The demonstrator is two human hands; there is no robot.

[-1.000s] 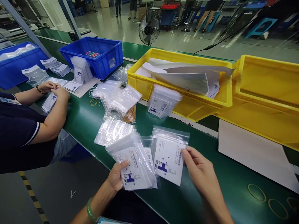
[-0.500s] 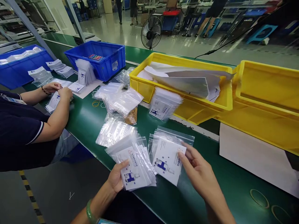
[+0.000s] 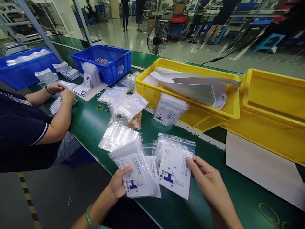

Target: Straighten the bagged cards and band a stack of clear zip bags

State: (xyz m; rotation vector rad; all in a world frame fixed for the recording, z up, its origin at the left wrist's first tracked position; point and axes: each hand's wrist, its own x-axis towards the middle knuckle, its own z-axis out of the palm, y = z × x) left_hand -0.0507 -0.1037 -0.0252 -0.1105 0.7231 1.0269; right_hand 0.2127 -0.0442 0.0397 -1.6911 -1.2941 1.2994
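My left hand (image 3: pixel 120 182) grips a fanned stack of clear zip bags (image 3: pixel 135 175) holding white printed cards with a blue-and-white bottle picture, its thumb across the front. On the right, my right hand (image 3: pixel 201 171) pinches the edge of a white printed card (image 3: pixel 175 171) with the same picture, between thumb and fingers. That card overlaps several clear zip bags (image 3: pixel 188 144); whether it lies inside one I cannot tell. Behind them a bundle of filled zip bags (image 3: pixel 169 111) leans against the yellow bin. A pile of clear plastic bags (image 3: pixel 119 136) lies beyond my left hand.
Yellow bins (image 3: pixel 205 124) line the far side of the green table (image 3: pixel 88 117); one holds large white sheets. A blue bin (image 3: pixel 111 70) stands farther left. At the left a co-worker (image 3: pixel 26 127) handles similar cards. Rubber bands (image 3: pixel 268 213) lie at the lower right.
The card in my right hand has moved slightly down and shows more of its face. The bags in my left hand have shifted a little. The whole view has moved slightly.
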